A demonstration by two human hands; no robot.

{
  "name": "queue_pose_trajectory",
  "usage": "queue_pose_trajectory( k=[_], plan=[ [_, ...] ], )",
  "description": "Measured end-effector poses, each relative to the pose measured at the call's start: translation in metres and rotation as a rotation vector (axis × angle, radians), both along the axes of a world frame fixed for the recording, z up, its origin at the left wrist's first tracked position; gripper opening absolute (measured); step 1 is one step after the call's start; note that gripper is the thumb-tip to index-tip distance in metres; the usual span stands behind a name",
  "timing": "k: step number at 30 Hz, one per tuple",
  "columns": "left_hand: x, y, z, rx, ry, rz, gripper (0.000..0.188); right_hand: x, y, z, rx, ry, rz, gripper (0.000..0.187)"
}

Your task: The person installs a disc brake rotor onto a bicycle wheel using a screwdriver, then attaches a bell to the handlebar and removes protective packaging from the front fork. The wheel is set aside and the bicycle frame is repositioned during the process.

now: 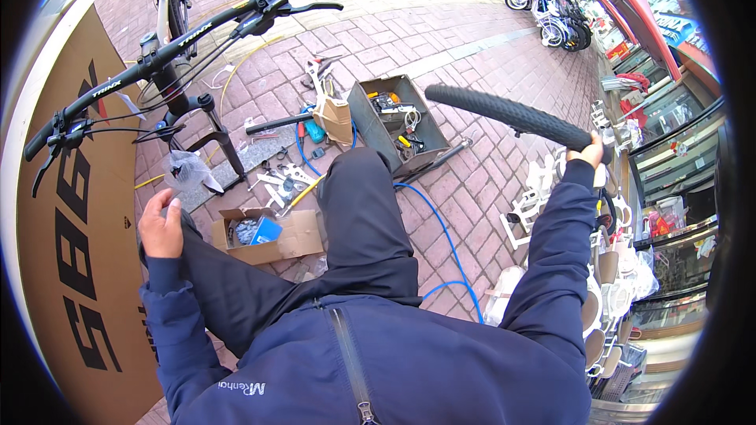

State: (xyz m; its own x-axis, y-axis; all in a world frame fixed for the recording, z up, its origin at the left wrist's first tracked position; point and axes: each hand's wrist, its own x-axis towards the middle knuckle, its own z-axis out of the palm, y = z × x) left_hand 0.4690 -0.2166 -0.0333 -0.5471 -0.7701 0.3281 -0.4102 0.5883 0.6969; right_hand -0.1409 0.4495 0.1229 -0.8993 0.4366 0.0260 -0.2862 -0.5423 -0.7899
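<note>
My right hand (584, 151), out to the right, is closed around the near end of a black knobby bicycle tyre (508, 114). The tyre is seen nearly edge-on, so whether a rim and spokes sit inside it is hidden. My left hand (161, 224) is by my left knee, fingers loosely bent and apart, holding nothing I can see. Just beyond it stands a bicycle with a black handlebar (169, 55) and a black fork (224, 142); no wheel shows in the fork. A clear plastic bag (189, 169) hangs near the fork, close to my left hand.
An open metal toolbox (370, 122) holds several tools. Nearer lies an open cardboard box (272, 245) with a blue packet. Loose tools and white parts (287, 181) cover the paving. A blue hose (445, 228) runs at right. A large carton (79, 212) stands left, white seats (598, 299) right.
</note>
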Motion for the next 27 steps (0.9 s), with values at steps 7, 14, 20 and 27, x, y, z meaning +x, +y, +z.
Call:
queue_pose_trajectory(
  k=[7, 14, 20, 27],
  plan=[
    [0.090, 0.011, -0.017, 0.010, -0.240, 0.342, 0.040, 0.018, -0.076, -0.181, -0.290, -0.220, -0.127, 0.025],
    [0.108, 0.021, -0.045, 0.180, -0.240, 0.405, 0.050, 0.131, -0.111, -0.257, -0.288, -0.360, -0.166, 0.040],
    [0.096, 0.009, -0.051, 0.250, -0.204, 0.390, 0.052, 0.175, -0.064, -0.303, -0.254, -0.549, -0.249, 0.043],
    [0.084, 0.019, -0.054, 0.203, -0.245, 0.470, 0.057, 0.223, -0.048, -0.387, -0.237, -0.829, -0.121, 0.053]
  ],
)
